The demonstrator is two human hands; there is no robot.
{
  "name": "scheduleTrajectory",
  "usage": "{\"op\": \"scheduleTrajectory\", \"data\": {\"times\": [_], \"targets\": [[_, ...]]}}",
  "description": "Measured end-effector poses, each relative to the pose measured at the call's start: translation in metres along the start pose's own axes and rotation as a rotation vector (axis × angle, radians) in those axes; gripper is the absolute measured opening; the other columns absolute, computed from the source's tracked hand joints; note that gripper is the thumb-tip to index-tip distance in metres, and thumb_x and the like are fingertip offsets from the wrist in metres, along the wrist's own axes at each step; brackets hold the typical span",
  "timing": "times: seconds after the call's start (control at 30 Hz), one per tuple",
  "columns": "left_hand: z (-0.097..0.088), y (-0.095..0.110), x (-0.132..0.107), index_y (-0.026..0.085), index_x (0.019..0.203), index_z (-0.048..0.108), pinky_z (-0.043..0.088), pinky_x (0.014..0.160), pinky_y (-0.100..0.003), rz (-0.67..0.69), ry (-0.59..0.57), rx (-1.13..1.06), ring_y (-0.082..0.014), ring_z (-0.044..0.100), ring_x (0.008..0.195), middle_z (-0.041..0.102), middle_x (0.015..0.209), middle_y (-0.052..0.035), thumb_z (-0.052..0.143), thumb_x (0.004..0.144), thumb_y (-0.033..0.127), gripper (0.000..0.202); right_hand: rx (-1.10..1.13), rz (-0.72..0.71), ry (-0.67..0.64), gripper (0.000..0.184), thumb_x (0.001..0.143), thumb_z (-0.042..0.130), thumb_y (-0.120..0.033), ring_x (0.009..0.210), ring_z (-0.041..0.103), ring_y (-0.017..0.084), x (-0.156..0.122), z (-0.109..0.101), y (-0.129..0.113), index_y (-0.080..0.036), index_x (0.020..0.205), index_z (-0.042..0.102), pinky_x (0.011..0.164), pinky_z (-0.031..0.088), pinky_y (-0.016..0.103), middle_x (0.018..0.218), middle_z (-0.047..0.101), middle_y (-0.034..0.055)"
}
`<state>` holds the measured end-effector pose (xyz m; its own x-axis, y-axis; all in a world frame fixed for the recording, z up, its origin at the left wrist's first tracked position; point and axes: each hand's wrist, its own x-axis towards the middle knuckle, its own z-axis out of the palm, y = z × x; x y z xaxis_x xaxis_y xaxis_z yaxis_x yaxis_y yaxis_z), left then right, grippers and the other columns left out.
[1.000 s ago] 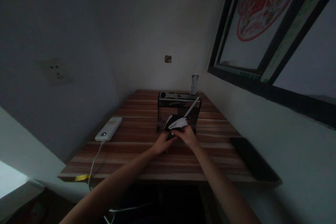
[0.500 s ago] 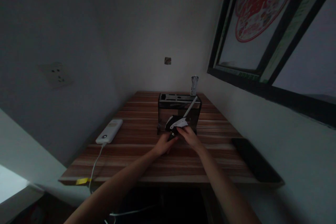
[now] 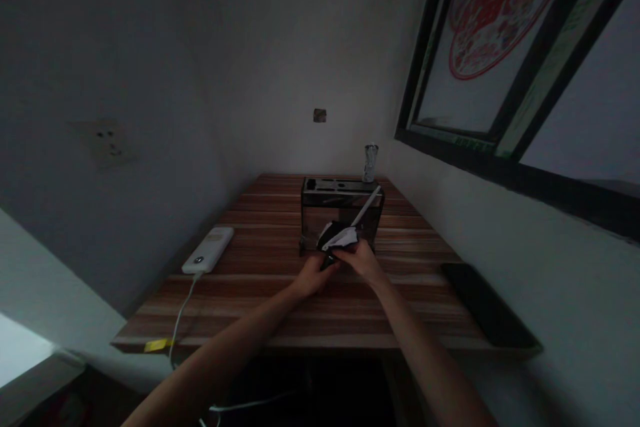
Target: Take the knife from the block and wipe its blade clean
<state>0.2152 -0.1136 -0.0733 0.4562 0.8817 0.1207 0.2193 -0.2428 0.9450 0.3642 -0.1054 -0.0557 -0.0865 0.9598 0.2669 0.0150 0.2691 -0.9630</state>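
In the middle of the table, my left hand (image 3: 314, 275) is closed around the dark handle of a long, narrow knife (image 3: 367, 205). Its pale blade slants up and to the right. A black and white cloth (image 3: 343, 237) lies around the blade's lower part, hiding it. My right hand (image 3: 364, 260) pinches this cloth from the right, close to the handle. Just behind both hands stands a dark box-shaped knife holder (image 3: 310, 199) with slots along its top and a see-through front. The blade's tip shows in front of the holder's upper right corner.
On the wood-striped table (image 3: 260, 267), a white power bank (image 3: 209, 250) with a cable lies at left and a flat black object (image 3: 487, 303) at right. Behind the holder stands a silvery, crumpled-looking upright thing (image 3: 370, 163). A framed picture (image 3: 490, 40) hangs on the right wall.
The blade tip has shifted slightly right and down. My right hand and the cloth have moved a little, while my left hand keeps its hold on the handle.
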Motion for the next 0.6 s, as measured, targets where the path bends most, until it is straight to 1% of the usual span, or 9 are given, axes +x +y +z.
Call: {"op": "scheduleTrajectory", "data": {"times": [0.1,0.23,0.4,0.6], "targets": [[-0.001,-0.001,0.001,0.013,0.081,0.05,0.025,0.03,-0.016,0.005,0.006,0.018,-0.005,0.036,0.029,0.043,0.043,0.0079,0.049,0.076,0.043,0.031,-0.013,-0.015,0.016,0.032,0.057,0.073,-0.03,0.081,0.064,0.022,0.0,0.0,-0.001,-0.017,0.085,0.065,0.075,0.05,0.035,0.084,0.069,0.0043],[-0.002,-0.001,0.0,0.012,0.084,0.051,0.027,0.034,-0.016,0.048,0.024,0.061,-0.0046,0.038,0.033,0.046,0.047,0.0063,0.05,0.076,0.041,0.03,-0.053,-0.064,0.054,0.031,0.056,0.073,-0.031,0.082,0.064,0.022,0.0,-0.001,-0.007,-0.017,0.083,0.065,0.077,0.05,0.035,0.084,0.069,0.0048],[-0.001,0.001,0.0,0.012,0.086,0.053,0.027,0.035,-0.017,0.039,-0.017,0.101,-0.0057,0.037,0.034,0.044,0.047,0.0064,0.047,0.077,0.045,0.035,-0.036,-0.095,0.14,0.032,0.056,0.073,-0.033,0.081,0.064,0.023,0.0,-0.005,-0.016,-0.017,0.082,0.066,0.075,0.05,0.034,0.084,0.07,0.0054],[0.0,0.001,0.002,0.012,0.075,0.055,0.032,0.045,-0.018,0.104,0.022,0.196,-0.0078,0.041,0.048,0.046,0.055,0.0039,0.049,0.076,0.044,0.033,-0.015,-0.121,0.29,0.03,0.056,0.073,-0.035,0.078,0.065,0.023,0.003,-0.017,-0.019,-0.018,0.08,0.067,0.074,0.05,0.036,0.082,0.07,0.0052]]}}
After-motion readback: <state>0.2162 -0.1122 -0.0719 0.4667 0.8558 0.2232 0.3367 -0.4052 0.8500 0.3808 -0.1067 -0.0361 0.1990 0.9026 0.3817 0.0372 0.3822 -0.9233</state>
